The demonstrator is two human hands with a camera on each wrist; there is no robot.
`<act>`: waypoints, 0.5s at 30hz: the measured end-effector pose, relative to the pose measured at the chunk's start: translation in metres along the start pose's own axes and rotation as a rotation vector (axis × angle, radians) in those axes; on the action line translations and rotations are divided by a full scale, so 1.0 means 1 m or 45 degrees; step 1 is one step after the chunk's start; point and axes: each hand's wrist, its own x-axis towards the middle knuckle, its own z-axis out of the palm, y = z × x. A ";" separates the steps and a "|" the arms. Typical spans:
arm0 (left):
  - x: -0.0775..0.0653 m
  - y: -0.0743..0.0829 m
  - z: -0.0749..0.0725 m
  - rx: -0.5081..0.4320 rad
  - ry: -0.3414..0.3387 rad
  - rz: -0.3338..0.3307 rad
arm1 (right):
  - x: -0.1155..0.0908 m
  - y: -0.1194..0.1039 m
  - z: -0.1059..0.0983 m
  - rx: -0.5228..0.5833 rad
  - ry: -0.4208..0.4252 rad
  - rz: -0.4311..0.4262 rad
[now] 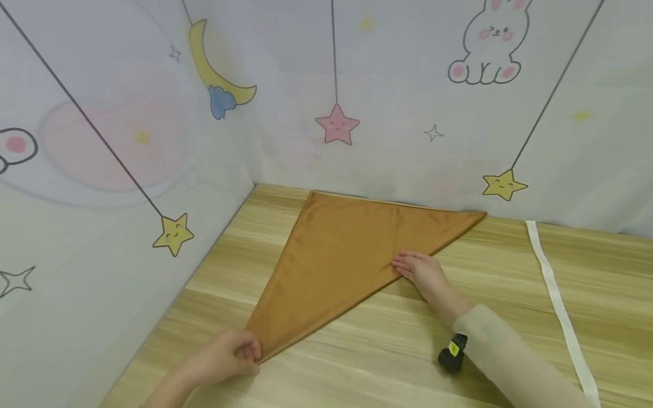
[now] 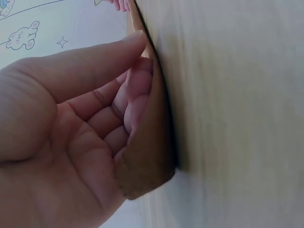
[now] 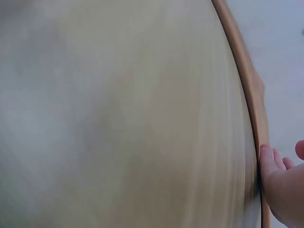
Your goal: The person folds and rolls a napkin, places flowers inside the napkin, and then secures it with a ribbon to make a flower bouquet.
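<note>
A brown cloth [image 1: 336, 255], folded into a triangle, lies on the wood-grain table with its long edge towards me. At its near left corner is my left hand [image 1: 224, 357]. In the left wrist view, that hand's curled fingers [image 2: 137, 85] and thumb grip the cloth's edge [image 2: 152, 152], and the corner flap stands up against the palm. My right hand [image 1: 425, 277] rests its extended fingers on the cloth near the middle of the long edge. The right wrist view shows those fingers [image 3: 267, 159] lying flat along the brown edge [image 3: 251, 90].
A white strip [image 1: 556, 289] runs down the right side of the table [image 1: 500, 272]. Printed white fabric walls [image 1: 398, 113] stand at the back and left. A black device [image 1: 453, 354] with a yellow patch is at the right wrist, beside the sleeve.
</note>
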 end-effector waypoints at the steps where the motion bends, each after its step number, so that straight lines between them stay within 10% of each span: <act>1: -0.001 0.000 0.000 0.005 0.005 0.004 | 0.003 -0.002 -0.005 -0.001 0.003 0.001; 15: -0.014 -0.006 -0.002 -0.038 0.091 -0.066 | 0.025 -0.031 -0.066 0.218 0.199 0.100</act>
